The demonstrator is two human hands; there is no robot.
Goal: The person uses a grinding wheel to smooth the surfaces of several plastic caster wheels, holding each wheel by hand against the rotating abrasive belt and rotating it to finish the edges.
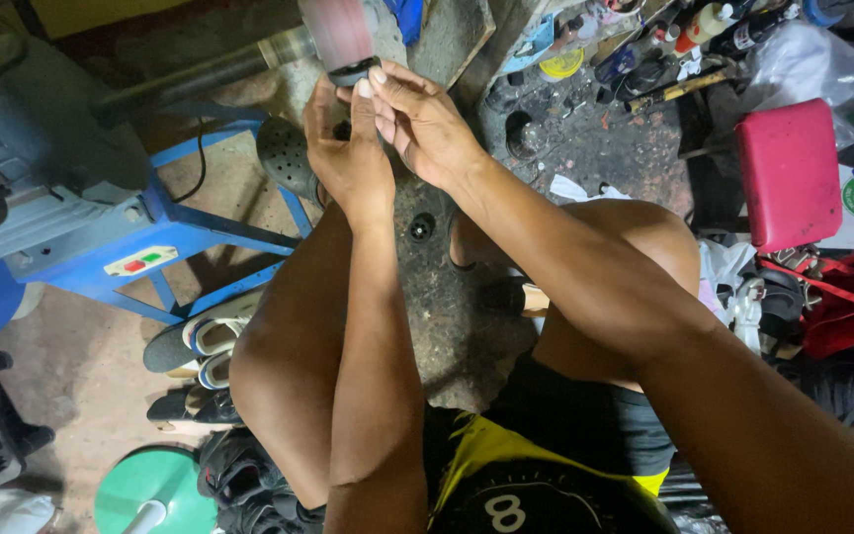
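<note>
My left hand (348, 158) and my right hand (422, 124) meet at the top middle, both gripping a small dark piece (356, 77) pressed against a spinning pinkish sanding drum (336, 35) on a metal shaft (200, 71). The fingers hide most of the piece, so its shape cannot be told. Both forearms reach up over my bare knees.
A blue metal machine stand (180, 232) with a grey motor (12, 138) is at left. A black perforated shoe (284, 153) and sandals (205, 336) lie on the floor. A red stool seat (791, 173), tools and bottles (684, 40) crowd the right. A green lid (155, 489) sits bottom left.
</note>
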